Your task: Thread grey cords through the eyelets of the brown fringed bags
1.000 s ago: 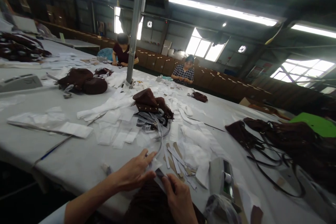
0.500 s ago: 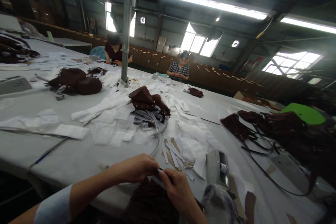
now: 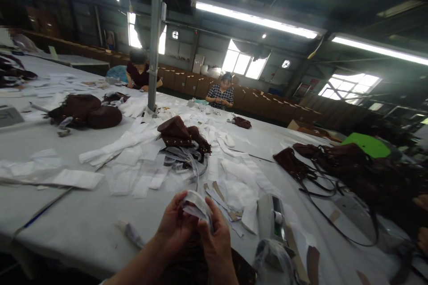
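My left hand (image 3: 175, 225) and my right hand (image 3: 216, 238) are close together at the table's near edge. Between them a whitish, see-through strip (image 3: 197, 199) bends in an arc, its ends pinched by the fingers of each hand. What it is wrapped around, if anything, I cannot make out. Below the hands a dark brown fringed bag (image 3: 189, 262) lies against the near edge, partly covered by my wrists. Farther in, another brown bag (image 3: 175, 131) with metal eyelets lies on white paper scraps (image 3: 143, 173).
A grey device (image 3: 269, 216) stands right of my hands, near clear plastic (image 3: 270, 254). More brown bags with straps (image 3: 347, 160) are heaped on the right. A metal post (image 3: 154, 53) rises from the table (image 3: 83, 213). Two co-workers sit across; another person's fingers (image 3: 423, 236) show far right.
My hands have turned upward and now hold the whitish strip between them; before, they pinched something dark above the bag. The view has shifted slightly, and fingers have appeared at the right edge.
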